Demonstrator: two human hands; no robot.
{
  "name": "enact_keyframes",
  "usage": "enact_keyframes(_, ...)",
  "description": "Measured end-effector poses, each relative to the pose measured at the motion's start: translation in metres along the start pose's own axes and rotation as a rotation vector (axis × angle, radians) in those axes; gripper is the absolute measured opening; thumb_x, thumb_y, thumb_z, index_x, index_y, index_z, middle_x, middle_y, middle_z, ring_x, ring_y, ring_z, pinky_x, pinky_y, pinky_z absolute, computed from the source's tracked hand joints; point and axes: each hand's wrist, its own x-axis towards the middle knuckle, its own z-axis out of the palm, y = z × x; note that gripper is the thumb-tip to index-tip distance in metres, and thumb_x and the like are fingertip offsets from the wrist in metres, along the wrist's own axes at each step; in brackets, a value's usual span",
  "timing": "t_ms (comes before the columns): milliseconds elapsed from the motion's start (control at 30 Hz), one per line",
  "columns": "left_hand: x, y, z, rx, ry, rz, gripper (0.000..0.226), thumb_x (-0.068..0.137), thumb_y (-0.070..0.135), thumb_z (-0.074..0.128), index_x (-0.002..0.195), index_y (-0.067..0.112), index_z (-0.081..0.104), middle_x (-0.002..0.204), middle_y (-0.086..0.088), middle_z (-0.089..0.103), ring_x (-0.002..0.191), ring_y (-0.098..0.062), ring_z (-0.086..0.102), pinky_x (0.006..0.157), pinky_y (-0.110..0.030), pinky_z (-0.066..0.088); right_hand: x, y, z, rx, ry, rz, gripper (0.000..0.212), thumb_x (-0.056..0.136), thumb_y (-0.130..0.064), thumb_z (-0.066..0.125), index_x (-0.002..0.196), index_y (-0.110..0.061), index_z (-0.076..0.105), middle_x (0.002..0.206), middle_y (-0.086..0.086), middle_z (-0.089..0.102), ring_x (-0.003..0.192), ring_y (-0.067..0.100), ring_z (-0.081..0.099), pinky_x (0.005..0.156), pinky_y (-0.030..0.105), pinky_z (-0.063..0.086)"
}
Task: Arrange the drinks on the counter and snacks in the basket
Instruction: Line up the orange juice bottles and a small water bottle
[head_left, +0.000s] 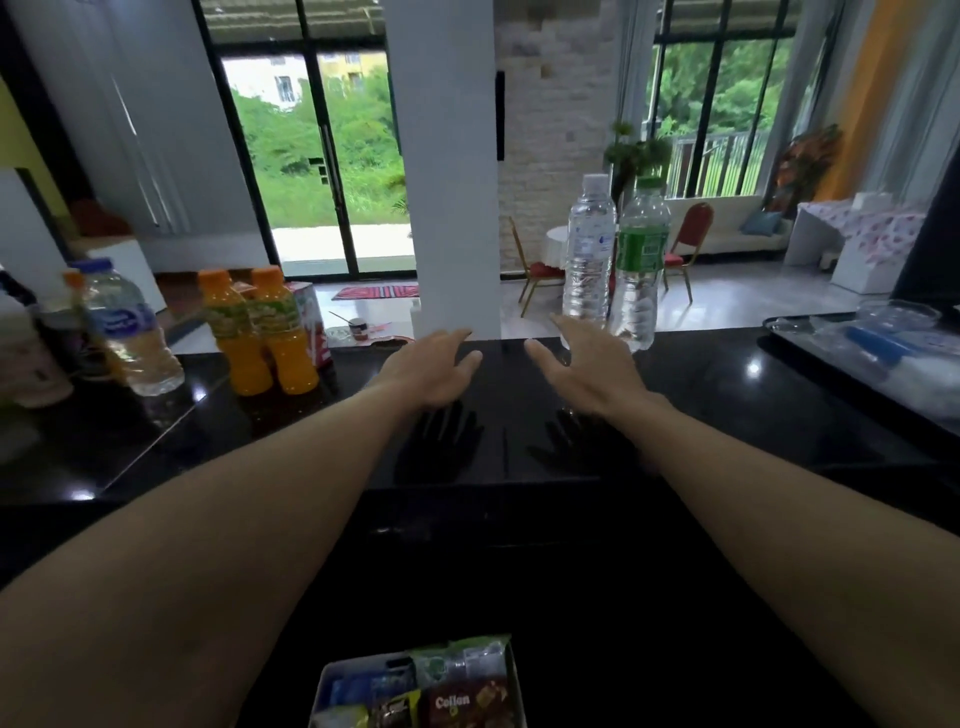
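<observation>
Drinks are seen in two groups on the black counter (727, 415): two orange juice bottles (260, 332) and a blue-capped water bottle (130, 327) at the left, a clear water bottle (589, 249) and a green-labelled bottle (641, 265) side by side at the far edge. Snack packets (462, 701) are lying in the white basket (324, 680) at the near edge. The left hand (431, 369) and right hand (582, 369) are stretched out, fingers spread wide, nothing gripped. Gathering the drinks appears to be the step in hand; each tall bottle is best taken low around its body and slid, since it could be tipped off the far edge.
</observation>
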Motion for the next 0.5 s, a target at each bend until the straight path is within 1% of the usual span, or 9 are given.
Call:
enact_keyframes(133,-0.04,-0.023,-0.021,-0.002,0.038,-0.067,0.06,0.102,0.051,0.038,0.154,0.021,0.032,0.156,-0.008,0.04,0.142,-0.029,0.039,0.112,-0.052,0.036,-0.013,-0.035,0.0,0.053,-0.04,-0.033,0.074,0.095,-0.067,0.042,0.15,-0.017,0.042,0.15,0.007,0.05,0.136,0.029,0.046,0.113,0.048,0.035)
enact_keyframes(300,-0.087,-0.06,-0.041,-0.017,0.079,-0.136,0.06,0.102,0.051,0.039,0.154,0.023,0.031,0.156,-0.006,0.041,0.142,-0.027,0.039,0.111,-0.049,0.038,-0.026,-0.083,0.013,0.091,-0.111,-0.069,0.079,0.094,-0.068,0.043,0.153,-0.016,0.038,0.155,0.006,0.044,0.141,0.027,0.042,0.113,0.053,0.035)
enact_keyframes(400,-0.111,-0.084,-0.051,-0.035,0.098,-0.184,0.058,0.101,0.051,0.041,0.152,0.024,0.036,0.151,-0.007,0.046,0.135,-0.028,0.046,0.106,-0.049,0.043,-0.031,-0.112,0.024,0.137,-0.118,-0.098,0.079,0.094,-0.068,0.045,0.152,-0.015,0.039,0.155,0.007,0.045,0.14,0.026,0.043,0.114,0.046,0.037)
enact_keyframes(500,-0.134,-0.109,-0.061,-0.023,0.101,-0.209,0.056,0.101,0.051,0.041,0.15,0.023,0.038,0.145,-0.008,0.05,0.129,-0.029,0.05,0.103,-0.049,0.044,-0.036,-0.141,0.038,0.15,-0.137,-0.113,0.08,0.092,-0.071,0.045,0.152,-0.017,0.04,0.153,0.006,0.046,0.139,0.026,0.044,0.111,0.041,0.037)
